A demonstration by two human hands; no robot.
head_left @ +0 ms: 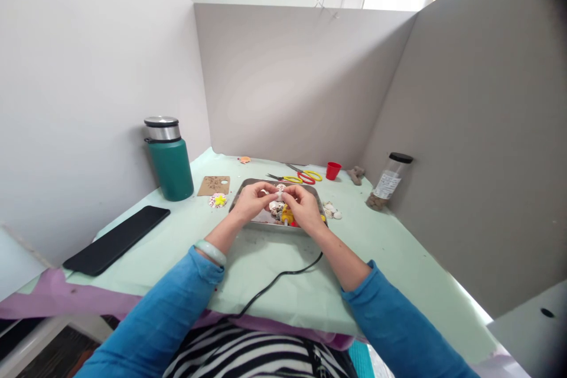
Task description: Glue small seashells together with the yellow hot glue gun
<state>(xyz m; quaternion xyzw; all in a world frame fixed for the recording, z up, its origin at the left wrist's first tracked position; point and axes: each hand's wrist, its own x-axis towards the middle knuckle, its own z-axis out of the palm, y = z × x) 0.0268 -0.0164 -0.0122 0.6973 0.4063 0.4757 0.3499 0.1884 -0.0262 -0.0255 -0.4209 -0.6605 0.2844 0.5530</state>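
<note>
Over a metal tray [261, 225], my left hand [252, 199] and my right hand [305, 207] meet with fingertips pinched. Between them is a small white piece [280, 194], too small to name, which both hands grip. Below the fingers, inside the tray, lie a yellow tool [287, 214] that looks like a glue gun and some small whitish and brown bits. A black cord [283, 273] runs from the tray's right side toward the table's front edge. My palms hide part of the tray's contents.
Left are a green bottle [170, 165], a black phone-like slab [117, 240], brown card [214, 185] and a yellow flower piece [218, 200]. Behind the tray lie scissors [305, 177] and a red cup [333, 170]. Right stand pale stones [332, 211] and a black-lidded jar [387, 183]. Grey panels enclose the table.
</note>
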